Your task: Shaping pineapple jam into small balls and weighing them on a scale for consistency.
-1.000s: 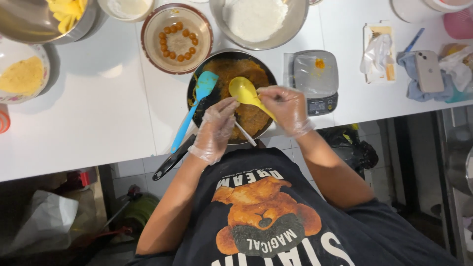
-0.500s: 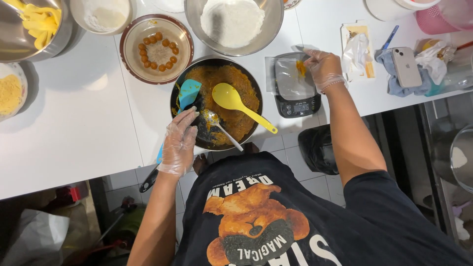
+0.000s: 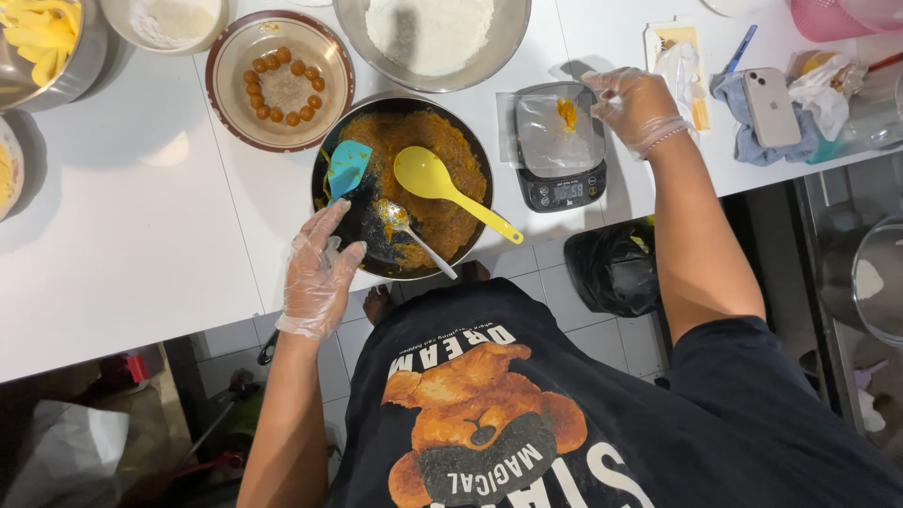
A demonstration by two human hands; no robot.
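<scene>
Far upper left, a metal bowl is holding yellow strips, and a white bowl of pale powder is sitting beside it at the top edge. All of it is resting on the white bench. Right of that, a brown-rimmed bowl is carrying a ring of small orange balls. Lower left of centre, the gloved left hand is resting at the near-left rim of the dark pan, grip loose and half open, fingers spread, holding nothing that can be made out. The pan is sitting at frame centre near the bench's front edge, filled with orange-brown paste. A teal spatula is leaning in its left side, a metal spoon is lying in the lower part, and a yellow spoon is lying across the paste with its handle pointing lower right over the rim. Above the pan, a large steel bowl of white flour is touching the top edge. Right of the pan, a small kitchen scale is carrying a dab of orange paste. The gloved right hand is touching the scale's upper right corner, grip narrow, fingers curled; whether it is pinching anything, cannot tell. Further right, a phone is lying on a blue cloth.
</scene>
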